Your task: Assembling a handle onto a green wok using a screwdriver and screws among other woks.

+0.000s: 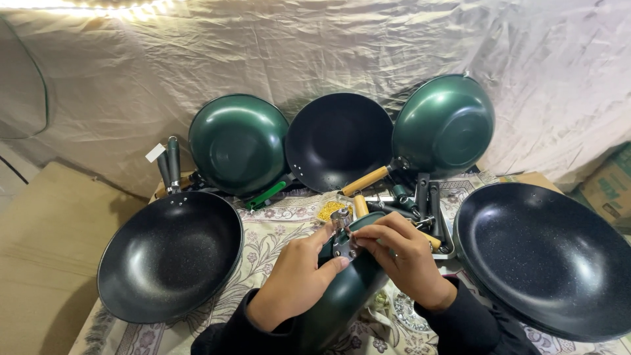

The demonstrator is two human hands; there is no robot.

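Green pan (342, 296) lies tilted between both hands, its rim toward the metal bracket (341, 238), which the left hand (299, 279) and right hand (402, 253) pinch with closed fingers.

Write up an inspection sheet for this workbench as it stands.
Surface: floral cloth over the table.
Job's things: green wok held on edge, metal bracket at its rim.
Clutter: black wok at the left, another at the right; three woks leaning on the backdrop; loose handles; small yellow bits.
Hands: left hand and right hand pinch the bracket.
Cables: nothing seen.
Surroundings: wrinkled sheet, cardboard box.
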